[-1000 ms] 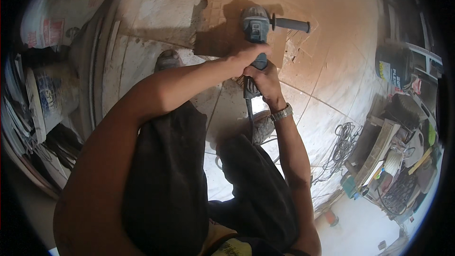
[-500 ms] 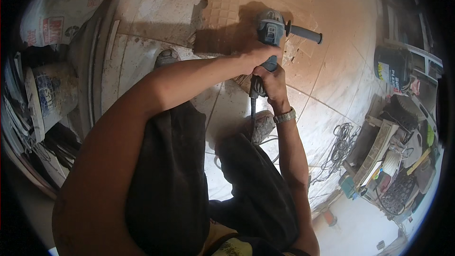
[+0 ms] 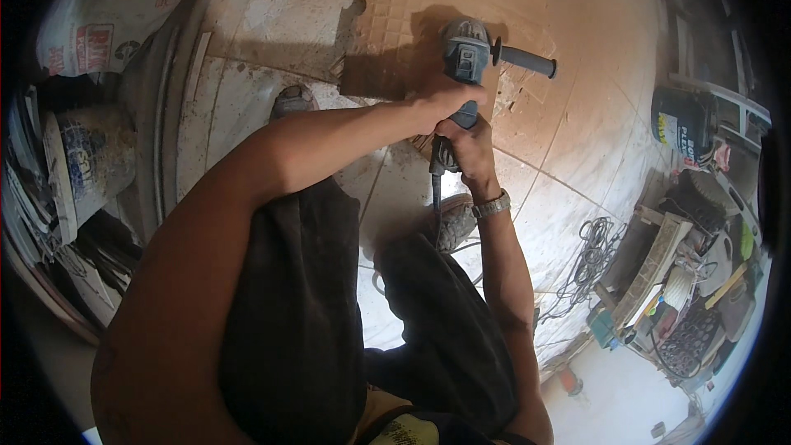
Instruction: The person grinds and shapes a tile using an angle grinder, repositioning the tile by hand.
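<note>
Both my hands are closed round the body of a blue-grey angle grinder (image 3: 466, 59) with a black side handle sticking out to the right. My left hand (image 3: 445, 102) wraps the middle of the body from the left. Behind it, my right hand (image 3: 471, 148), with a metal watch at the wrist, grips the rear end near the cord (image 3: 437, 189). The grinder's head is over a dusty tile (image 3: 387, 16) with a ridged grid pattern, lying on the floor. Its disc is hidden beneath the tool. Nothing holds the side handle.
My shoes (image 3: 292, 101) stand on the dusty tiled floor (image 3: 568, 144). At left are a printed sack (image 3: 115, 16) and a dirty bucket (image 3: 99, 156). To the right lie a coiled cable (image 3: 597, 251), a black bucket (image 3: 682, 125) and a wooden box (image 3: 655, 268) amid clutter.
The grinder and both hands have shifted slightly left. My grip on it is the same, and the tile stays in place.
</note>
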`<state>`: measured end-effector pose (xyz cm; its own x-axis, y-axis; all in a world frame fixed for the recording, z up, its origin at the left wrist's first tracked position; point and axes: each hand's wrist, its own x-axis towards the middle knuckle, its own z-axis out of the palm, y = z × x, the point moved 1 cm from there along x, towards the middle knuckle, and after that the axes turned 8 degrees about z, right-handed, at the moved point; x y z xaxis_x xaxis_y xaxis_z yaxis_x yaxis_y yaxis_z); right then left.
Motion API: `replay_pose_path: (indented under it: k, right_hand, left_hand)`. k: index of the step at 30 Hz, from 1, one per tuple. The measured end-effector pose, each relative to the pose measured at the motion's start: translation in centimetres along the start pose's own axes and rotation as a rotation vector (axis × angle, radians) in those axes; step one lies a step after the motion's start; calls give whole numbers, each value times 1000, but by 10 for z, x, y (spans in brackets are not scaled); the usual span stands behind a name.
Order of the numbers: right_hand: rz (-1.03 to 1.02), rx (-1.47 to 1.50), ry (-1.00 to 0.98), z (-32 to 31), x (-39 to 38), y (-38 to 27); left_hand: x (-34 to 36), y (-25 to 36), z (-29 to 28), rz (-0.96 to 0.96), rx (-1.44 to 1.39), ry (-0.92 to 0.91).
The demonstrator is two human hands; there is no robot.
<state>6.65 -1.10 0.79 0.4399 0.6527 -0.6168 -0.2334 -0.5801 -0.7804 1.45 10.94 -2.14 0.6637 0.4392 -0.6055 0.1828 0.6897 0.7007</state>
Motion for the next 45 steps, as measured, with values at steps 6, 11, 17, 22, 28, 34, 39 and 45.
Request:
replay_pose_path:
  k: [6,11,17,22,28,34,39,45]
  right_hand:
    - [-55,-63,-6,-7,4,5]
    - [-15,-39,-91,5,5,-5]
    - [-51,-54,-94,5,11,-4]
    - [-21,-78,-45,-4,10,-12]
    - [2,-64,17,-10,8,-11]
    - [32,4,34,-12,4,-9]
    - [6,0,-31,1,8,-6]
    - [-72,-147,-64,5,12,-11]
  left_hand:
    - [-15,14,3,-52,75,34]
    - [-17,6,-11,-54,-91,0]
    - [-13,7,-16,-20,-160,14]
    - [-2,12,-2,2,-98,44]
    - [0,18,7,0,25,34]
    - [5,10,11,5,8,-27]
    - [-3,6,-7,-32,-37,-32]
    - [6,-5,-25,-91,-132,-10]
